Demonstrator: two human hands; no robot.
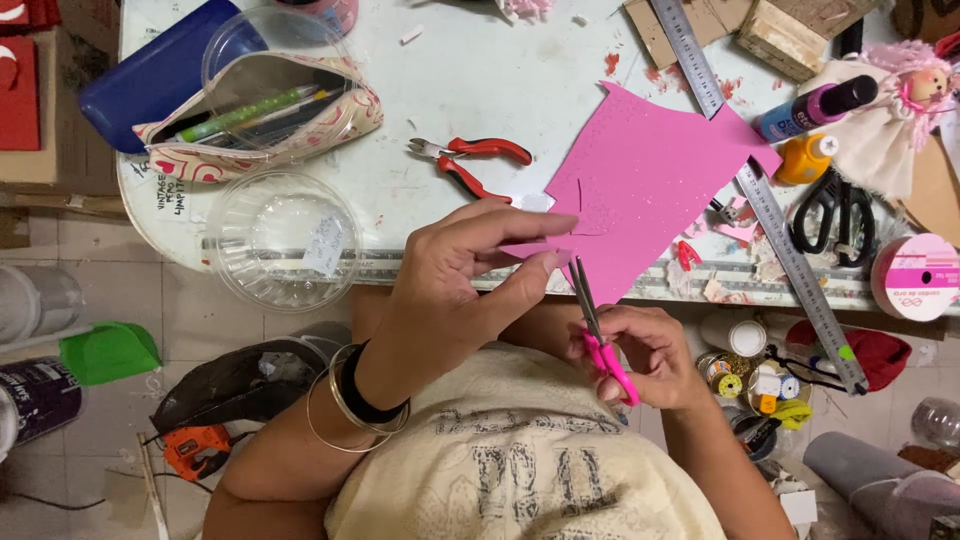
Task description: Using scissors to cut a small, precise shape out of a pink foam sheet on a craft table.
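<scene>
Pink glitter foam sheet (650,170) lies over the near table edge (480,80), its near corner lifted; left hand (470,270) pinches that corner between thumb and fingers; right hand (640,355) grips small pink-handled scissors (597,335), fingers clenched through the loops, blades parted slightly at the sheet's near edge; red-handled pliers (470,160) just left of the sheet; steel ruler (770,215) runs diagonally under its right side; black scissors (838,215) and pink ribbon spool (915,275) further right; clear plastic bowl (282,240) near left; open pencil case (260,120) far left.
</scene>
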